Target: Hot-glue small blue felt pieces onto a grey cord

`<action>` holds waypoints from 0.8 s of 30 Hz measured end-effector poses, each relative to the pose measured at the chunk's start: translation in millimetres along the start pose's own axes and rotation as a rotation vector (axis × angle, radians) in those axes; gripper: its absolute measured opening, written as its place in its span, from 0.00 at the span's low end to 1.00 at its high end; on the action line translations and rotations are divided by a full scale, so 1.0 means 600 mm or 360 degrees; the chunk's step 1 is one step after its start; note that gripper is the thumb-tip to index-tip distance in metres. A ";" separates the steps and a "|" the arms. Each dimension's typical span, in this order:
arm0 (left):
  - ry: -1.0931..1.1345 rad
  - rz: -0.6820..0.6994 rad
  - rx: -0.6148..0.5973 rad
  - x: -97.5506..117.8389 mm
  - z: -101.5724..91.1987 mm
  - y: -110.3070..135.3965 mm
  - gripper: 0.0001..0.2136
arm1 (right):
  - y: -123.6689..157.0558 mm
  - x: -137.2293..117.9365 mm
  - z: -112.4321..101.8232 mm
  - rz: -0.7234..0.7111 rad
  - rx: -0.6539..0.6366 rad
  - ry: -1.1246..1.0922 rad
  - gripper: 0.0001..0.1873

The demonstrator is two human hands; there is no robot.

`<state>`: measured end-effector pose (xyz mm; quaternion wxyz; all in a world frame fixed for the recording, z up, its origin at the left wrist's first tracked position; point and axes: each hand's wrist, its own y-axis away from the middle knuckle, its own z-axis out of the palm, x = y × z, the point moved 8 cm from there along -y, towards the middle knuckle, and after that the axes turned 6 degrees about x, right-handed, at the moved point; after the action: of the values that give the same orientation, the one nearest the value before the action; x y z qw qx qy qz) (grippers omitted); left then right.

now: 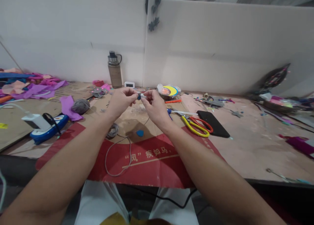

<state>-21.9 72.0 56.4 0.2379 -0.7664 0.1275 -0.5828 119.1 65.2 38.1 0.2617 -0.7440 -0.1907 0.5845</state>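
My left hand (121, 100) and my right hand (153, 105) meet above the cardboard-covered table (245, 146). Both pinch a small blue piece (139, 96) between their fingertips, and a short pale stick shows beside it at the right fingers. A second small blue piece (140, 133) lies on the cardboard below the hands. A grey wire (115, 153) loops from a small coil (113, 130) near my left wrist.
Yellow and red scissors (197, 125) and a black phone (213, 123) lie right of my hands. A grey yarn ball (80, 106), purple felt scraps (36, 89), a blue tool (49, 128), a bottle (114, 70) and a small bowl (169, 91) stand around. White panels wall the back.
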 end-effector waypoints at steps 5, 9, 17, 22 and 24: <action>0.0062 -0.0005 0.0044 -0.004 0.000 -0.001 0.02 | 0.003 0.002 0.004 0.0039 0.0011 -0.0065 0.05; 0.0076 -0.0005 -0.0013 -0.002 0.008 0.002 0.03 | -0.001 0.017 0.004 0.0192 0.0040 -0.0135 0.07; 0.0269 -0.0153 -0.0116 -0.018 0.024 0.004 0.07 | -0.010 0.025 0.002 0.0203 0.0009 -0.0112 0.08; 0.0248 -0.0139 -0.0095 -0.021 0.025 0.003 0.07 | -0.013 0.022 -0.003 0.0170 0.0060 -0.0121 0.07; -0.0023 0.0098 0.0062 -0.003 0.010 0.004 0.04 | -0.013 0.018 -0.004 0.0142 0.0081 -0.0175 0.06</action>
<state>-16.4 72.4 52.5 0.2716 -0.7616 0.1380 -0.5720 124.1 77.6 35.0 0.2435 -0.7115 -0.1566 0.6403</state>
